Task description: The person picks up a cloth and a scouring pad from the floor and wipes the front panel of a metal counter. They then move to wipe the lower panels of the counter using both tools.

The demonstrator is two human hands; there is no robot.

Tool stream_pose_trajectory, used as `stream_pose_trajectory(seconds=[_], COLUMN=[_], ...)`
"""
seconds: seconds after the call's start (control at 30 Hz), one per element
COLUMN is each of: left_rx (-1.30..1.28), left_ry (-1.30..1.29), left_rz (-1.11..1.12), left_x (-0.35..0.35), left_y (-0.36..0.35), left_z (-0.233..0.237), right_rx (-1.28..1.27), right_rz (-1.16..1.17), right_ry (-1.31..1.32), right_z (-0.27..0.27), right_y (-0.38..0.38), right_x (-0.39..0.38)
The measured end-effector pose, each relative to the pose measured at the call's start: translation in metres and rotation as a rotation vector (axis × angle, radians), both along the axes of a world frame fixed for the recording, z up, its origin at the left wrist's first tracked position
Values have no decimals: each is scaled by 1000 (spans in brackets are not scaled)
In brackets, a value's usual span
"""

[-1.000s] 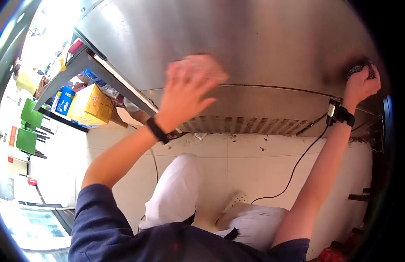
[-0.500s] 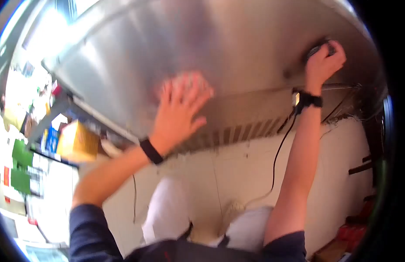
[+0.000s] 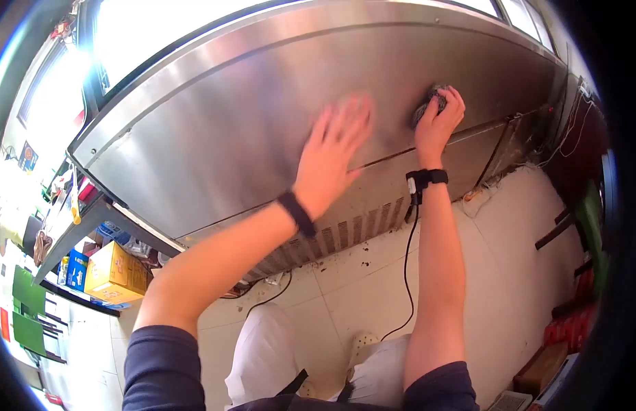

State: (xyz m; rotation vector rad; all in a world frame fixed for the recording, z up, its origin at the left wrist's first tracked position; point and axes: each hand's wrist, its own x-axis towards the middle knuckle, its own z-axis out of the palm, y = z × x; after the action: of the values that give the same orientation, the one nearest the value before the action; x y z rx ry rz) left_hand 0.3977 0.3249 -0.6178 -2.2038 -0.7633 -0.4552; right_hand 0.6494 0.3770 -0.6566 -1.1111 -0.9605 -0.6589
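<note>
A broad stainless steel panel [image 3: 215, 130] curves across the view in front of me. My right hand [image 3: 438, 130] is closed around a dark grey steel wool scrubber [image 3: 419, 114], which is pressed to the right part of the panel. To its left, my left hand [image 3: 331, 151] lies with fingers outstretched over the metal, slightly blurred and holding nothing. Dark bands circle both wrists; the right one carries a small device [image 3: 415, 183] with a black cable [image 3: 408, 274] hanging from it.
Below the panel runs a slotted vent [image 3: 331, 240], close above the tiled floor [image 3: 345, 288]. On the left are a yellow box [image 3: 116, 274] and green chairs [image 3: 29, 329]. Loose wires [image 3: 575, 127] hang at the far right, with red crates [image 3: 570, 329] lower down.
The view has shifted, showing more of the panel's upper edge. My hands are closer together, the left one having slid rightward over the metal. The scrubber stays in my right hand.
</note>
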Motion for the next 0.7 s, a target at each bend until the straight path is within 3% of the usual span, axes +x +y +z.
stream_pose_trajectory(seconds=[0.07, 0.17, 0.37, 0.47, 0.6, 0.7], left_rx=[-130, -238, 183, 165, 214, 85], left_ry=[182, 117, -81, -195, -107, 243], left_rz=[39, 111, -2, -125, -14, 98], left_x=[-40, -86, -24, 31, 52, 19], left_y=[-14, -20, 0, 18, 21, -1], left_z=[-39, -41, 74, 92, 49, -21], right_rx=[1, -9, 34, 31, 46, 45], right_rz=[1, -28, -61, -60, -72, -40], right_ry=[0, -12, 45, 31, 34, 49], right_z=[8, -4, 2, 1, -2, 4], right_y=[4, 4, 9, 10, 12, 9], right_x=[2, 3, -5, -3, 1, 0])
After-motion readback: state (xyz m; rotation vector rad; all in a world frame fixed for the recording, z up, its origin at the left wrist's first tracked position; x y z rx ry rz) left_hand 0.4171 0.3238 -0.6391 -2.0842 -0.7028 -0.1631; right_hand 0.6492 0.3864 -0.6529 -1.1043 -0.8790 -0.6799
